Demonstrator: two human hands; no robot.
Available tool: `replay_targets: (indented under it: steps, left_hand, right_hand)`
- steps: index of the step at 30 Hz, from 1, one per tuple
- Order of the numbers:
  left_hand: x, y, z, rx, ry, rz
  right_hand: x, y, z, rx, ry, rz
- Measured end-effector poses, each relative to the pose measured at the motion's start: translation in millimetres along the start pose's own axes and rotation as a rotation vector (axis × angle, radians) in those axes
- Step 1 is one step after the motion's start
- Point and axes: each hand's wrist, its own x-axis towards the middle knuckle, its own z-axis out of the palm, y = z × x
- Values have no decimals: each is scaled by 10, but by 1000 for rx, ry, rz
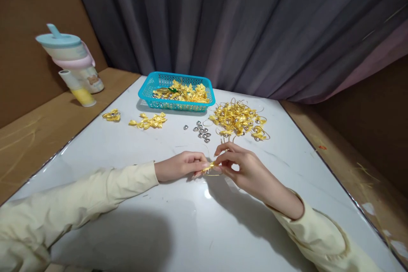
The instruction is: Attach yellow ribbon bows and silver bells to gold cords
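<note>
white table (pixel 191 233) below, curtain (pixel 191 21) behind. left hand (pixel 182 165) and right hand (pixel 248 166) pinch a bow (pixel 211 165) (its length runs between them).

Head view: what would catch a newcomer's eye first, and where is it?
Probably the blue basket at the far side of the white table, holding yellow bows. To its right, nearer, lies a tangled yellow pile. In front, the left hand and right hand pinch a yellow ribbon piece.

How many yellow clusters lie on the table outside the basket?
3: small cluster at far left, middle cluster left of the silver beads, big pile right of them. The right hand might hide another.
</note>
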Motion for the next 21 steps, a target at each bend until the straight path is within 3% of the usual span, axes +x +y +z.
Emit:
replay_targets:
  steps: [10,16,21]
  left_hand:
    - [-15,-14,-13,-16,-27,6]
    - [-28,-14,12,75,-19,27]
    - [-41,-6,24,96,-57,46]
  right_hand:
    - [40,-18,-8,197,-55,184]
    - [54,16,13,468,-146,371]
    - [81,74,-130,651,-308,395]
